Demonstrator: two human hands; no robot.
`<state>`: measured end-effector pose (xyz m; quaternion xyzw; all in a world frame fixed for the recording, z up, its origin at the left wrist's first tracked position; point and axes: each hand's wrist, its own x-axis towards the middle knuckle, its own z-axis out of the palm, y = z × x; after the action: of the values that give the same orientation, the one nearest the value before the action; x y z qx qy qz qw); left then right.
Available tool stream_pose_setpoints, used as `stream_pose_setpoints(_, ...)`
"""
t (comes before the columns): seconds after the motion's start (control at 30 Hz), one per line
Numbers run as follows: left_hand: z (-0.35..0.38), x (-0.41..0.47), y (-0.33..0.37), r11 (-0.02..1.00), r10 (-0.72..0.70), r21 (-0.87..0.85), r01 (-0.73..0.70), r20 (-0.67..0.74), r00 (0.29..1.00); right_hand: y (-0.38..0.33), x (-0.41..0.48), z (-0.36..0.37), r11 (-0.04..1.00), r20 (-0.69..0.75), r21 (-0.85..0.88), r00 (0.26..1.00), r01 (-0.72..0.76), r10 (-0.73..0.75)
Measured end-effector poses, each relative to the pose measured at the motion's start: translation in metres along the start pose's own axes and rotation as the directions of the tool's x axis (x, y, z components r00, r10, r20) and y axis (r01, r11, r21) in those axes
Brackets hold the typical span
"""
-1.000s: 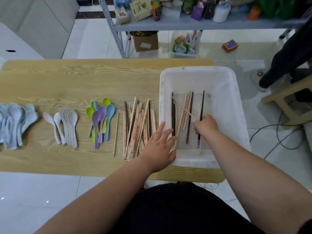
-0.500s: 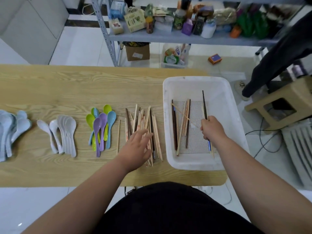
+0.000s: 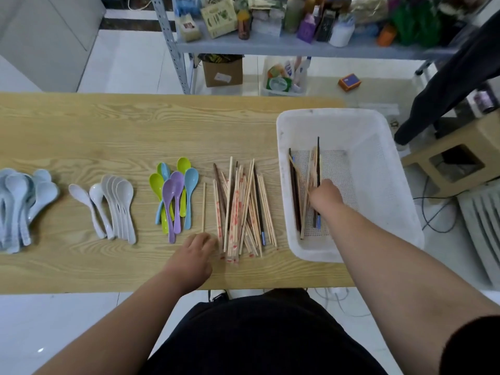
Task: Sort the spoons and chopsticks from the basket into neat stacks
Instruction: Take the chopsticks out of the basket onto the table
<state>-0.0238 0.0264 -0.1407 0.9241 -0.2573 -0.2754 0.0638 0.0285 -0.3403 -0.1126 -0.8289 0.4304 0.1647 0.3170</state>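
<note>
The right hand (image 3: 324, 197) is reaching into the white basket (image 3: 384, 185), fingers hidden over the remaining chopsticks (image 3: 294, 190), so a grip cannot be told. The left hand (image 3: 194, 255), loosely curled and empty, is waiting by the chopstick pile (image 3: 243, 209) on the table (image 3: 108, 125), likely to square it.
</note>
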Motion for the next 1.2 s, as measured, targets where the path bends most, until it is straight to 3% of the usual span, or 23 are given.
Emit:
stream_pose_setpoints(0.13, 0.008, 0.001, 0.0, 0.999, -0.008, 0.033, 0.009, -0.046, 0.999, -0.001, 0.005, 0.015, 0.997, -0.054, -0.072, 0.998, -0.035, 0.031)
stream_pose_setpoints(0.23, 0.011, 0.003, 0.0, 0.999, -0.024, 0.024, 0.026, -0.073, 0.997, -0.003, 0.009, 0.018, 0.999, -0.012, -0.024, 0.999, -0.042, 0.042)
stream_pose_setpoints(0.53, 0.01, 0.005, 0.009, 0.997, -0.075, 0.027, 0.078, -0.095, 0.993, -0.004, 0.009, -0.001, 0.981, 0.064, -0.193, 0.998, -0.014, 0.027)
stream_pose_setpoints(0.67, 0.011, 0.006, 0.009, 0.996, -0.084, 0.02, 0.087, -0.114, 0.99, -0.001, 0.002, -0.011, 0.997, 0.052, -0.071, 0.999, 0.014, -0.01)
stream_pose_setpoints(0.77, 0.01, 0.006, 0.008, 0.996, -0.084, 0.012, 0.086, -0.11, 0.99, 0.003, -0.012, -0.022, 0.991, 0.042, 0.113, 0.996, 0.069, -0.074)
stream_pose_setpoints(1.0, 0.004, 0.002, -0.002, 0.996, -0.069, -0.057, 0.064, -0.098, 0.993, -0.031, -0.053, -0.048, 0.827, -0.038, 0.537, 0.983, 0.17, -0.178)
stream_pose_setpoints(1.1, 0.001, -0.005, -0.013, 0.998, -0.046, -0.058, 0.039, -0.136, 0.99, -0.069, -0.084, -0.045, 0.772, -0.042, 0.589, 0.963, 0.239, -0.266)
stream_pose_setpoints(1.2, -0.002, -0.014, -0.026, 0.997, -0.046, -0.071, 0.036, -0.139, 0.989, -0.103, -0.116, -0.01, 0.823, 0.053, 0.476, 0.923, 0.311, -0.38)
